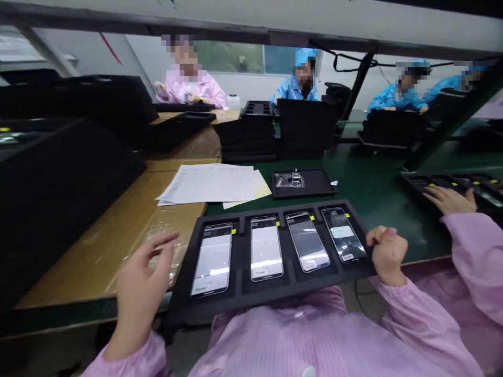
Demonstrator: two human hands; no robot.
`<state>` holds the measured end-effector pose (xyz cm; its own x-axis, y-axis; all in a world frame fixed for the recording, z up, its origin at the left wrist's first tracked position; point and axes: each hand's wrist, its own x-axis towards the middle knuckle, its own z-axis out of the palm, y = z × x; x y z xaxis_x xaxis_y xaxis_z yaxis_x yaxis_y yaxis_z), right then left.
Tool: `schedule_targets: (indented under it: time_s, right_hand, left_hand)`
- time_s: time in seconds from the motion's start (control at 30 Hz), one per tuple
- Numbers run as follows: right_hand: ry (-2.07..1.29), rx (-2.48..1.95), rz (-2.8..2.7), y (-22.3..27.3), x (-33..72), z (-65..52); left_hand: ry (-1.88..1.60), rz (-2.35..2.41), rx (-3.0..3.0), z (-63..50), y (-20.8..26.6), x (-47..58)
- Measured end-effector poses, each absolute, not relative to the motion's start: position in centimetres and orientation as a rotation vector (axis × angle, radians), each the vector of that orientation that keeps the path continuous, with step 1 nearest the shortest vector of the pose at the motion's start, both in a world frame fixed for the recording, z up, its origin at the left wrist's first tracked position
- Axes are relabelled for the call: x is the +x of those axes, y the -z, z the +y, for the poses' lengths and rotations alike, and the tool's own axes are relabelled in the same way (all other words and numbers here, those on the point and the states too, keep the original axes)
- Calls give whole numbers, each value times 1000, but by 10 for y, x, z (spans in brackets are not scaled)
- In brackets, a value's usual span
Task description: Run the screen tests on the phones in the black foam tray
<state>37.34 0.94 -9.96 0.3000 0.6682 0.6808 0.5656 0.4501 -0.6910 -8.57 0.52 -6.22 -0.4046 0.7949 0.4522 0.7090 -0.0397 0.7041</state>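
Note:
In front of me a black foam tray [245,250] holds several smartphones in separate slots, with lit screens and yellow tabs at their upper right. The leftmost phone [212,259] and its neighbour [266,248] show mostly white screens. A darker grey screen is on another phone [307,242]; the rightmost phone [343,235] shows a white pop-up box. My left hand [143,285] hovers left of the tray, fingers apart and holding nothing. Curled into a loose fist, my right hand [389,254] is at the tray's right edge; its palm side is hidden.
Printed sheets [214,183] lie beyond the tray, beside a small black tray [314,183] with a plastic bag and metal piece. Black trays [306,128] are stacked behind. At right, a co-worker's hand [450,200] is over another phone tray. A large black box [66,193] stands left.

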Motion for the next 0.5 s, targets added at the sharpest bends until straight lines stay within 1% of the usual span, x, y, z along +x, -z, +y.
schedule_targets:
  time_s: [0.03, 0.1, 0.17, 0.27, 0.37, 0.43, 0.5]
  right_hand:
    - [-121, -1210, -1423, 99, 367, 7]
    - [-193, -1193, -1585, 97, 346, 2]
    - [-266, -1128, -1797, 94, 318, -2]
    - [-287, -979, -2130, 87, 281, -6]
    - [-168, -956, -2272, 83, 275, -4]
    - [-77, -1136, -2193, 84, 289, 1]
    - [-7, -1412, -2051, 89, 311, 8]
  left_hand:
    - [-1203, 2094, 1835, -3, 57, -71]
    - [-1018, 1789, 2273, -14, 53, -37]
    - [-837, 1540, 2578, -15, 59, -5]
    - [-658, 1436, 2785, -8, 77, 21]
    - [-680, 1437, 2842, -5, 87, 12]
    - [-801, 1501, 2814, -8, 86, -7]
    - [-924, 1622, 2741, -13, 82, -26]
